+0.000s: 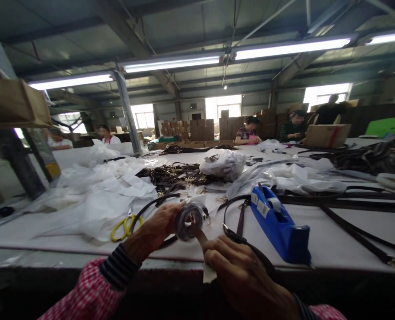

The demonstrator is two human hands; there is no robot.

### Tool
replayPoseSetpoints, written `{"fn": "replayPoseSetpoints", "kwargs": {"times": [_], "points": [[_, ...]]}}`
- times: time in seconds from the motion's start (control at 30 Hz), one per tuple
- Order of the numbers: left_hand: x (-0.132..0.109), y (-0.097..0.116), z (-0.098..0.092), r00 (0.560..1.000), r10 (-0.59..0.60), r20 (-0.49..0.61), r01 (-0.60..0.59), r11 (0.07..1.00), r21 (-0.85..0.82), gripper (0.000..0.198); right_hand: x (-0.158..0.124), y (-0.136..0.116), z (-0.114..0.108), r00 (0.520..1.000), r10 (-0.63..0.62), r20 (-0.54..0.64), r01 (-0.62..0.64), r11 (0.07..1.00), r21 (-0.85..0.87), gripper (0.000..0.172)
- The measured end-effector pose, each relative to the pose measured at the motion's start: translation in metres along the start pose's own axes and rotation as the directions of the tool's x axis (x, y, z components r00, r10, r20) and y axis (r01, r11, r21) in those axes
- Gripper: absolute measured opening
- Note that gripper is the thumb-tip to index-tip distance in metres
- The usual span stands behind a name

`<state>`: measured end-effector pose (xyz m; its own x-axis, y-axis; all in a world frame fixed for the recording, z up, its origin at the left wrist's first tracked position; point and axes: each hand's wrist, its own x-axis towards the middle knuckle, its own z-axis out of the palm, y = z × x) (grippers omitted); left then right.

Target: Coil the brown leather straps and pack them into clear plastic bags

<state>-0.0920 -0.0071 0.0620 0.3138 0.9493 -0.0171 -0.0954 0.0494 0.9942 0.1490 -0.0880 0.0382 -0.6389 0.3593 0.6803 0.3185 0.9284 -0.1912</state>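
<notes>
My left hand [159,222] is closed around the side of a coiled strap [179,222], a round roll with a shiny, clear-looking wrap. A brown strap end [199,234] runs out of its centre to my right hand [239,269], whose fingers are closed on it. Below those fingers a pale flat piece [209,273] sticks out; I cannot tell what it is. Yellow-handled scissors [126,226] lie left of my left wrist. A blue tape dispenser [279,226] stands on the table beyond my right hand, with dark straps [240,220] and metal buckles beside it.
Across the white table [334,240] lie a heap of dark straps with metal clips [177,173], a filled plastic bag [224,163] and crumpled white wrapping [107,204]. Long straps [354,235] stretch along the right. Several people sit or stand behind, near a cardboard box [327,135].
</notes>
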Motion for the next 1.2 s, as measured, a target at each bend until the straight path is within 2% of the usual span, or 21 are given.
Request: {"fn": "replayPoseSetpoints", "kwargs": {"times": [0.13,0.2,0.33,0.5,0.6,0.73,0.9,1.03,1.2], "points": [[-0.002,0.001,0.003,1.0,-0.002,0.026,0.001,0.998,0.056,0.041,0.009,0.002,0.006,0.991,0.076,0.109,-0.064,0.991,-0.116,0.026],[-0.001,0.002,0.006,0.999,-0.011,0.04,0.007,0.997,0.079,0.045,0.013,0.002,0.01,0.988,0.103,0.119,-0.083,0.983,-0.162,0.029],[0.001,0.005,0.013,1.0,-0.01,0.017,0.008,0.993,0.115,0.049,0.018,0.0,0.018,0.989,0.143,0.03,-0.134,0.971,-0.2,0.029],[0.001,0.008,0.021,0.999,-0.001,-0.052,0.009,0.988,0.155,0.055,0.021,-0.004,0.021,0.979,0.175,-0.105,-0.186,0.977,-0.102,0.024],[0.001,0.008,0.022,0.998,-0.003,-0.066,0.014,0.985,0.172,0.058,0.021,-0.005,0.02,0.972,0.199,-0.127,-0.207,0.977,-0.056,0.025],[0.002,0.007,0.02,0.996,0.005,-0.085,0.011,0.983,0.181,0.055,0.019,-0.005,0.028,0.985,0.157,-0.076,-0.163,0.984,-0.077,0.024],[-0.001,0.007,0.02,0.996,0.003,-0.084,0.012,0.985,0.17,0.057,0.014,-0.004,0.046,0.992,0.004,-0.127,-0.029,0.98,-0.194,0.027],[-0.005,0.008,0.022,0.999,-0.011,-0.053,0.02,0.985,0.173,0.056,0.013,-0.004,0.048,0.998,0.041,-0.053,-0.053,0.971,-0.235,0.023],[-0.003,0.003,0.024,0.998,-0.009,-0.069,0.02,0.986,0.166,0.053,0.021,-0.008,0.041,0.996,0.087,0.031,-0.076,0.965,-0.251,0.023]]}}
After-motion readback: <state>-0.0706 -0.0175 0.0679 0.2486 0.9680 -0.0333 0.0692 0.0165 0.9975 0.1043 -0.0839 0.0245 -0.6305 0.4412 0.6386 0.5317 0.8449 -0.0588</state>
